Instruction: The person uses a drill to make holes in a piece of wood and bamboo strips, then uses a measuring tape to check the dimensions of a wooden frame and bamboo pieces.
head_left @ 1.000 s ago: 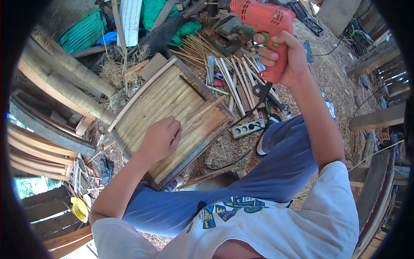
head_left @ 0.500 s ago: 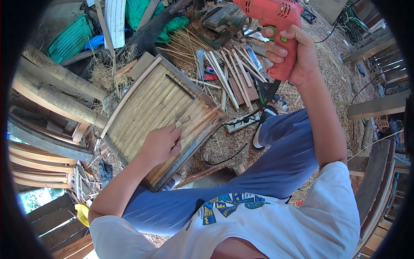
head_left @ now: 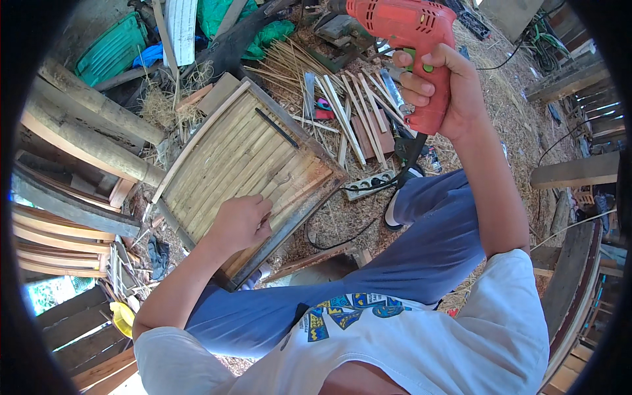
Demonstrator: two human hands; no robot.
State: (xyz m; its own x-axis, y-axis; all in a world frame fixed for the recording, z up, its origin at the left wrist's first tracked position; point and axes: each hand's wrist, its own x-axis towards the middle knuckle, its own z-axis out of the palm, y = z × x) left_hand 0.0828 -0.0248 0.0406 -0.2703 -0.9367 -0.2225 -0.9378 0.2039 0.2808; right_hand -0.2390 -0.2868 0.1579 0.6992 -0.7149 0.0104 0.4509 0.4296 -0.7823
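Observation:
My right hand (head_left: 438, 89) is wrapped round the handle of a red power drill (head_left: 401, 20), held up at the upper right with its nose toward the left. A green switch shows by the fingers, and the cord leaves the bottom of the handle. My left hand (head_left: 241, 222) is closed over a slatted wooden panel (head_left: 217, 161) with a raised frame. Its fingertips curl inward, and whatever they hold, if anything, is hidden. A thin black strip (head_left: 276, 128) lies near the panel's far edge. Beyond my left fingers, the panel has a reddish worn patch along its right side.
Thin wood strips (head_left: 355, 115) lie scattered on the shavings past the panel. A white power strip (head_left: 370, 185) with plugged cords sits near my right shoe (head_left: 401, 197). Curved wooden pieces (head_left: 62, 240) are stacked at left. A bench vise (head_left: 342, 36) stands at the back.
The drill has moved slightly left and down in the picture, still in my right hand. My left hand has shifted a little to the left and down over the panel.

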